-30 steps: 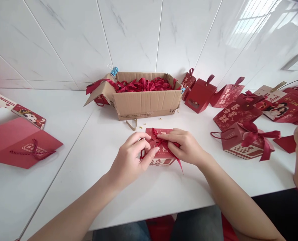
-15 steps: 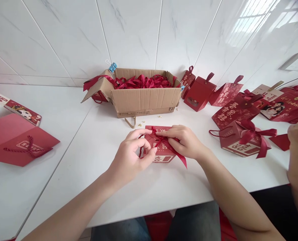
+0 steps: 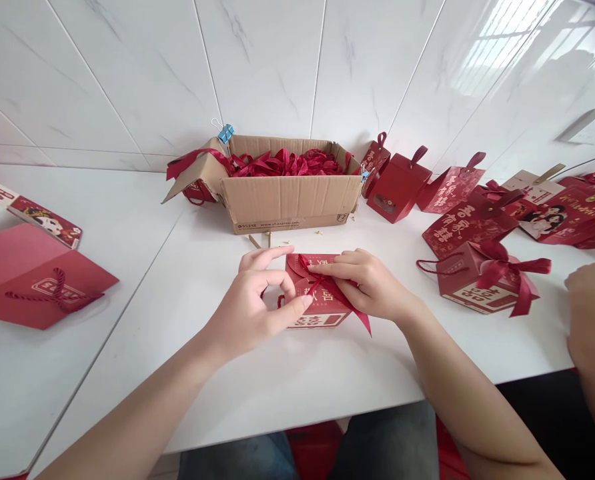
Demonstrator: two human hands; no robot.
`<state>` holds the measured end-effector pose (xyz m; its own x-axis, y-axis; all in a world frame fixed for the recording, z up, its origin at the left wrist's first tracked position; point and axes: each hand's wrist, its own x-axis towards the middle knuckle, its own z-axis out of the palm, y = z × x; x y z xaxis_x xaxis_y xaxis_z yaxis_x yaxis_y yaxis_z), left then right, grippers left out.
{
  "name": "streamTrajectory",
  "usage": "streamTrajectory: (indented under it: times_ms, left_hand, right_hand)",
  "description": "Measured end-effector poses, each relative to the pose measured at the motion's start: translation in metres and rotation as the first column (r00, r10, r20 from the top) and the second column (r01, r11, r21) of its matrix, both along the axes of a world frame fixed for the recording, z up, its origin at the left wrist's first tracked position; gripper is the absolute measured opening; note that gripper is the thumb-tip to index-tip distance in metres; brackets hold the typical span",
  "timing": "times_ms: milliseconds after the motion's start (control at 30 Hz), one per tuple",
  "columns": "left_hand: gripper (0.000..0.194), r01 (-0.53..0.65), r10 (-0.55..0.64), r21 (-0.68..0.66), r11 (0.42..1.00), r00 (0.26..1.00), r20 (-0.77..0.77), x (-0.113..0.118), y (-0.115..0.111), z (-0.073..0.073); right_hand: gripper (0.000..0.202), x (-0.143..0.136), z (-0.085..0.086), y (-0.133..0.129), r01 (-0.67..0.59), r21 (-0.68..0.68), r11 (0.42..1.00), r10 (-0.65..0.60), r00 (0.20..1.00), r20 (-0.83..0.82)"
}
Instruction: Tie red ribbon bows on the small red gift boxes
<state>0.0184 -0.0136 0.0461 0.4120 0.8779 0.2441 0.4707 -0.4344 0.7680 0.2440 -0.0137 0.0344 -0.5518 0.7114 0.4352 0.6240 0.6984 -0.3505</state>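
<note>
A small red gift box (image 3: pixel 322 311) with white lettering stands on the table in front of me. A red ribbon (image 3: pixel 314 288) lies across its top, gathered into a loop, with one tail hanging past the right side. My left hand (image 3: pixel 257 293) is at the box's left, pinching a ribbon strand between thumb and a finger while its other fingers are raised. My right hand (image 3: pixel 367 280) rests on the top from the right, closed over the ribbon with its index finger at the knot. The fingers partly hide the knot.
A cardboard carton (image 3: pixel 292 200) full of red ribbons stands behind. Finished-looking red boxes (image 3: pixel 400 187) line the right, including one with a bow (image 3: pixel 482 280). A red paper bag (image 3: pixel 42 280) lies left. Another person's arm (image 3: pixel 592 333) is at the right edge.
My left hand has drawn slightly left, its upper fingers lifting and straightening. More of the box top shows. The right hand stays at the knot, and the other person's hand has lowered.
</note>
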Motion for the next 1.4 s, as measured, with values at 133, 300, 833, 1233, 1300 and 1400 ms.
streamTrajectory:
  times_ms: [133,300,833,1233,1300,1400]
  left_hand:
    - [0.021,-0.100,0.135,-0.153,0.983,0.963,0.233,0.002,0.009,-0.006]
    - [0.032,-0.051,0.178,-0.361,0.931,0.928,0.328,0.003,0.018,-0.013]
    - [0.027,-0.164,0.228,-0.253,0.954,0.941,0.249,0.006,0.018,-0.013]
    - [0.029,-0.189,0.225,-0.157,0.969,0.939,0.261,0.005,0.017,-0.013]
    - [0.028,-0.190,0.228,-0.162,0.968,0.937,0.266,0.006,0.017,-0.013]
    - [0.026,-0.177,0.219,-0.173,0.969,0.939,0.267,0.006,0.018,-0.012]
  right_hand:
    - [0.039,-0.001,-0.002,0.000,-0.032,0.019,0.999,0.034,0.995,-0.089]
    - [0.038,-0.012,-0.005,-0.003,-0.062,0.030,0.998,0.066,0.985,-0.159]
    - [0.035,0.010,0.005,-0.006,-0.145,-0.229,0.963,0.064,0.942,-0.329]
    - [0.061,0.008,0.009,-0.014,-0.186,-0.210,0.960,0.160,0.978,-0.134]
    - [0.055,0.009,0.009,-0.014,-0.137,-0.173,0.975,0.108,0.980,-0.165]
    - [0.049,0.010,0.007,-0.011,-0.052,-0.102,0.993,0.027,0.971,-0.236]
